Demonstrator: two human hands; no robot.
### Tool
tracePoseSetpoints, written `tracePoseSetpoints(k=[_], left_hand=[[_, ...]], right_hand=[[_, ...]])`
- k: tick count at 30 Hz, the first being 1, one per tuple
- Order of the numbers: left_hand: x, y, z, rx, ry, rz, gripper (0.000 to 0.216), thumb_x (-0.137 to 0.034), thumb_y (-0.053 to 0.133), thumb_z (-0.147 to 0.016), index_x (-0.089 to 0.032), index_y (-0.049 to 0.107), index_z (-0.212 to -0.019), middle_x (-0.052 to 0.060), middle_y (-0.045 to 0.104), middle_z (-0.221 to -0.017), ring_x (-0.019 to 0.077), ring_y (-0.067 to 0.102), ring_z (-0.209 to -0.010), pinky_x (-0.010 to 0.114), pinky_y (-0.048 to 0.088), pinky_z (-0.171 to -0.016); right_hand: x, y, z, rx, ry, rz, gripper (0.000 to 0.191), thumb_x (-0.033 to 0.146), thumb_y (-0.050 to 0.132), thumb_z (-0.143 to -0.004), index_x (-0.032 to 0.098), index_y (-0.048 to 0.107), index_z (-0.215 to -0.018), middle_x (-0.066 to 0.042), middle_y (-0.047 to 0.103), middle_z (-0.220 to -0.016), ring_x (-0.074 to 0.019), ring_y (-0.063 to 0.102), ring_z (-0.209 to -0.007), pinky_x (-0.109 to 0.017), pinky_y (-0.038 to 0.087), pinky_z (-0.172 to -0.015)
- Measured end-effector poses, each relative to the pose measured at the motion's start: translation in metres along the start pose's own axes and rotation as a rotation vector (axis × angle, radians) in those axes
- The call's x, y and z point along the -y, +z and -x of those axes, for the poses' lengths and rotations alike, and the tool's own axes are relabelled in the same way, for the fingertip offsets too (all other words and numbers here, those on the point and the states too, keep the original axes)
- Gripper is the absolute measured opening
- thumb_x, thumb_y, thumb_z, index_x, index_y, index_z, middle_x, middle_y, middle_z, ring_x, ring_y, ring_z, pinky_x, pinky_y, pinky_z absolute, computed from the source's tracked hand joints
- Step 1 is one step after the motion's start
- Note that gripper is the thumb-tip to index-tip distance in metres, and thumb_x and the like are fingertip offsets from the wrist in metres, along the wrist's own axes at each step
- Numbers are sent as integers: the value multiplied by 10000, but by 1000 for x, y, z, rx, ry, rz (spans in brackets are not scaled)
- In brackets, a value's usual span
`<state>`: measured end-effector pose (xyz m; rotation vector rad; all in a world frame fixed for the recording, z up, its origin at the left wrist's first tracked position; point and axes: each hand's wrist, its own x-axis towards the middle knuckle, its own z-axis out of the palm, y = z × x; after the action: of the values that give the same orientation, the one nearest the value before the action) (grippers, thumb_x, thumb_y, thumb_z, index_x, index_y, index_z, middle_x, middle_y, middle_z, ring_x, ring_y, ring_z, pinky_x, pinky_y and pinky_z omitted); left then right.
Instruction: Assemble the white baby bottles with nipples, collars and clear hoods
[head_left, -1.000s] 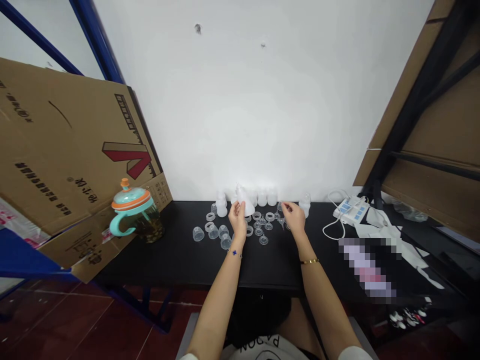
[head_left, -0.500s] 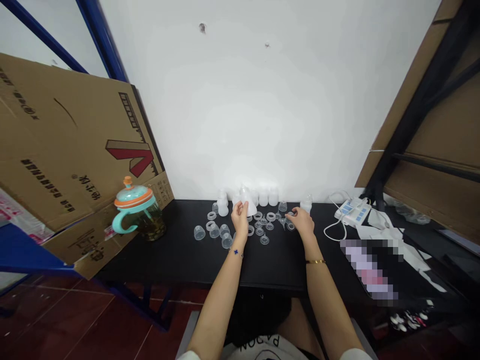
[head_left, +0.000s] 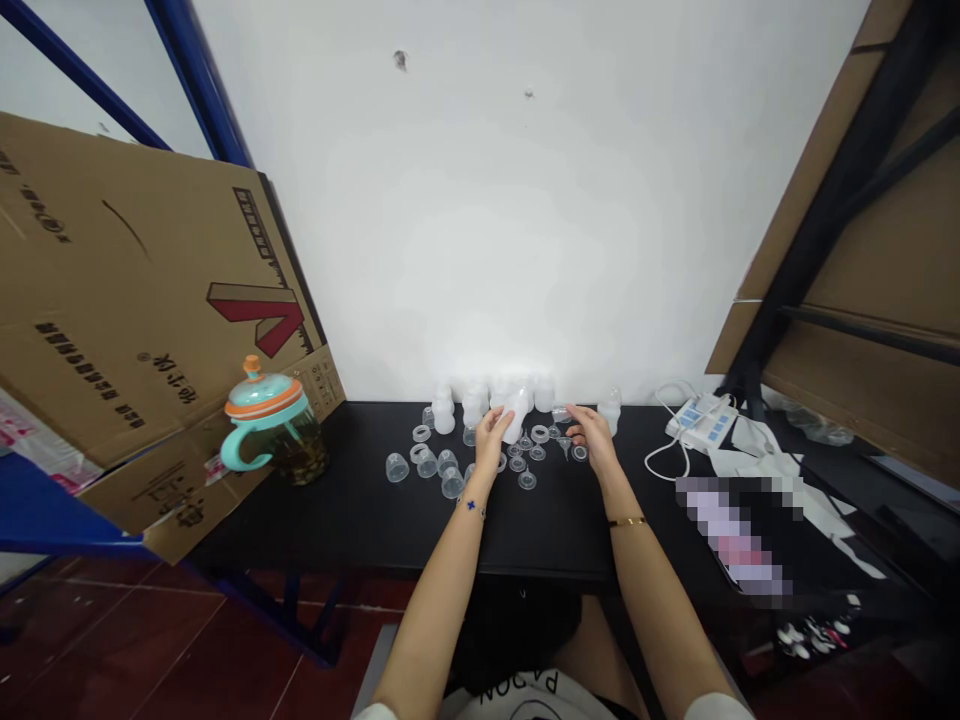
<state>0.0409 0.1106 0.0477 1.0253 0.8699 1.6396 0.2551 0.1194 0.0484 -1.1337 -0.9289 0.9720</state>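
Note:
My left hand [head_left: 490, 442] is closed around a small white baby bottle [head_left: 515, 416], tilted with its top to the right. To its right, my right hand [head_left: 596, 436] pinches a clear bottle cap [head_left: 560, 413] between thumb and fingertips. Below and between the hands lie several clear teats [head_left: 527, 480] and pale collar rings [head_left: 540, 434]. More clear caps [head_left: 397, 467] are scattered left of my left hand. Several white bottles stand along the wall, among them one at the left end [head_left: 444, 412]. A single capped bottle [head_left: 613, 412] stands beyond my right hand.
A teal and orange lidded jug [head_left: 270, 420] stands at the left, before a large cardboard box [head_left: 150, 300]. At the right are a white power strip [head_left: 703, 422] with a cable, crumpled white paper [head_left: 757, 465] and a blurred-out flat object [head_left: 739, 545] on the black table [head_left: 345, 510].
My right fingers have moved left and away from me, from the teats to the clear cap, which they now hold. My left hand has shifted right slightly, turning the bottle rightward.

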Motion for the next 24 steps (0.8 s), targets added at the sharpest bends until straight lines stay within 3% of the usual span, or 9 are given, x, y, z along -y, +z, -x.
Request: tracePoseSetpoints(k=[3, 6, 15, 20, 24], left_hand=[[-4, 2, 4, 103, -114, 40, 392, -413, 802, -727, -147, 734, -1007, 95, 727, -1030, 239, 679, -919, 339, 564, -789], [-6, 3, 6, 154, -209, 88, 381, -394, 787, -751, -131, 731, -1021, 118, 732, -1052, 232, 697, -866, 327, 593, -711], [-5, 1, 1, 143, -459, 286, 424, -369, 664, -886, -91, 635, -1204, 167, 732, -1064, 222, 740, -797, 285, 618, -619], [-10, -1, 1, 139, -539, 347, 435, -391, 604, -932, -102, 598, -1256, 144, 734, -970, 216, 741, -753, 270, 607, -568], [-12, -1, 1, 159, -582, 379, 427, -425, 562, -957, -86, 619, -1211, 138, 730, -934, 201, 734, -728, 249, 598, -547]], right_hand=[[-2, 5, 1, 98, 127, -205, 339, 468, 814, -728, 189, 671, -858, -78, 752, -920, -115, 625, -503, -198, 408, -352], [-3, 5, 0, 116, 175, -260, 293, 440, 787, -781, 185, 670, -867, -82, 766, -915, -102, 618, -477, -187, 432, -347], [-4, 6, 0, 123, 186, -302, 240, 392, 788, -788, 190, 685, -866, -64, 765, -868, -100, 601, -475, -185, 469, -362], [-1, 5, 3, 180, 172, -406, 167, 296, 705, -813, 223, 714, -963, -53, 773, -983, -165, 696, -700, -260, 608, -573], [2, 3, 5, 228, 198, -492, 236, 291, 617, -837, 231, 702, -1048, -66, 762, -1033, -211, 712, -872, -341, 629, -717]])
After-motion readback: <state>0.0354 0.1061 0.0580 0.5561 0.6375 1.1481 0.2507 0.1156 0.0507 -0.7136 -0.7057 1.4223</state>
